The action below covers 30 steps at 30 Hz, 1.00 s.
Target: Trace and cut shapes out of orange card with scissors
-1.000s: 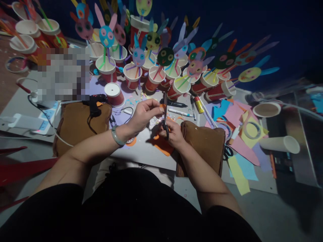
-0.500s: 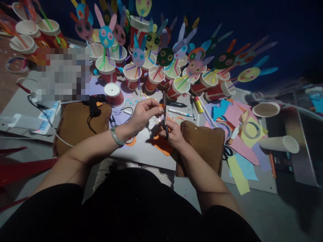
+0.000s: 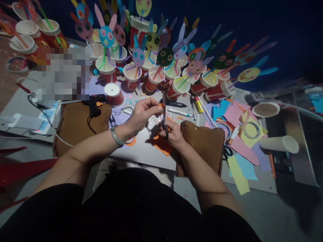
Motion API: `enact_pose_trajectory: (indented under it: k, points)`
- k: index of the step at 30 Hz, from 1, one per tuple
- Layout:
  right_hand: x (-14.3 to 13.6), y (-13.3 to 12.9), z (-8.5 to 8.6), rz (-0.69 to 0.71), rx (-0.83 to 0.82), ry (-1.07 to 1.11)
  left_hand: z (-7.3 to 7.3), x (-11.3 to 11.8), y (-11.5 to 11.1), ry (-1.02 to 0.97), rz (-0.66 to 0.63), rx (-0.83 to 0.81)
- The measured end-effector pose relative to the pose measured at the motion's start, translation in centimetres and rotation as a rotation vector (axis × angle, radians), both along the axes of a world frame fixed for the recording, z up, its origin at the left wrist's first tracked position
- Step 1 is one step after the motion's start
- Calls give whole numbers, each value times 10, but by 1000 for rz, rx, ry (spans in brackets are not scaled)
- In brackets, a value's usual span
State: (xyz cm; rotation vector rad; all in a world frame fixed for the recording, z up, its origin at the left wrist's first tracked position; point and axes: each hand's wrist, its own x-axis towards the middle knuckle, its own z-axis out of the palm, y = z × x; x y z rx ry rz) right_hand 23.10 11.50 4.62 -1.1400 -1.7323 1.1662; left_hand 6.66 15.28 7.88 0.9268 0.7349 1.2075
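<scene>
My left hand (image 3: 144,115) pinches a small piece of orange paper (image 3: 160,107) between thumb and fingertips. Black-handled scissors (image 3: 165,126) are gripped in my right hand (image 3: 173,133), their blades pointing away from me and upright beside the orange piece. Whether the blades touch the paper is hard to tell. Below my right hand a larger orange sheet (image 3: 164,146) lies on the white table (image 3: 141,156). Small paper scraps lie between and beyond my hands. A black marker (image 3: 175,103) and a white marker (image 3: 179,112) rest just past the scissors.
Paper cups with rabbit-faced straws, such as a red cup (image 3: 154,79), crowd the back. Brown pads (image 3: 80,122) flank my arms, a black glue gun (image 3: 94,106) on the left one. Coloured paper (image 3: 243,144), tape (image 3: 252,129) and a glue stick (image 3: 198,105) lie right.
Almost nothing differs. Both hands, the scissors and the orange piece stay in nearly the same place.
</scene>
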Motion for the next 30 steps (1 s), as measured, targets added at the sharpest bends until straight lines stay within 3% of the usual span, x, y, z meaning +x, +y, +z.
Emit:
enact_pose_trajectory:
  k: [30]
  points:
    - [1,0,1,6,-27,-7,3,-3,3,86,38,80]
